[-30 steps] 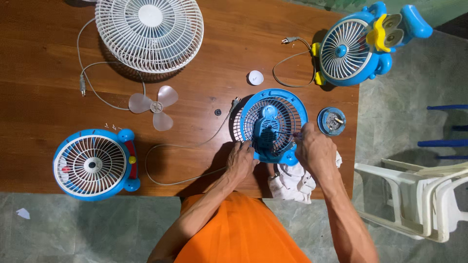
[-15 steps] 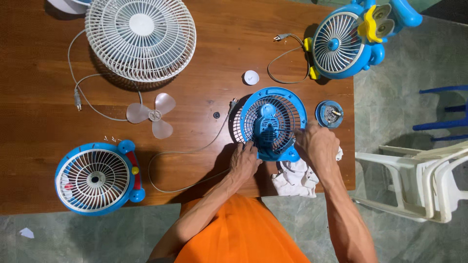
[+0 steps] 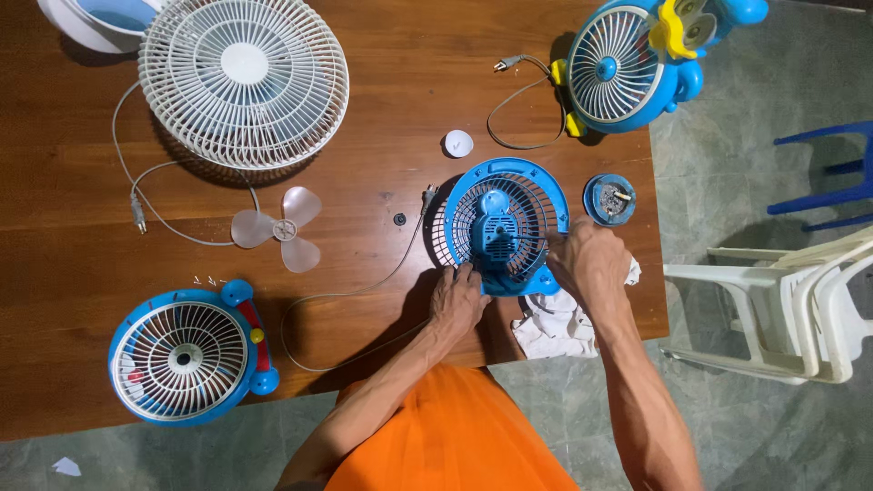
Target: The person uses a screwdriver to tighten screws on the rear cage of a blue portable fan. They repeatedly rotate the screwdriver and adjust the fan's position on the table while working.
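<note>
A small blue fan (image 3: 502,223) lies face down on the brown wooden table (image 3: 382,109), its motor housing up and its white rear grille showing. My left hand (image 3: 459,298) grips the fan's lower left edge. My right hand (image 3: 589,259) presses on its right side and seems to hold a thin tool that points at the motor housing. A white cord runs from the fan to the left across the table.
A loose translucent blade (image 3: 278,227) and a small dark screw (image 3: 398,219) lie left of the fan. A white cap (image 3: 457,143), a round blue dish (image 3: 608,198), a white rag (image 3: 555,323), a big white fan (image 3: 244,77), two more blue fans (image 3: 186,355) (image 3: 623,59), white chairs (image 3: 791,300).
The view has shifted a little. Both hands stay on the blue fan with only small movements.
</note>
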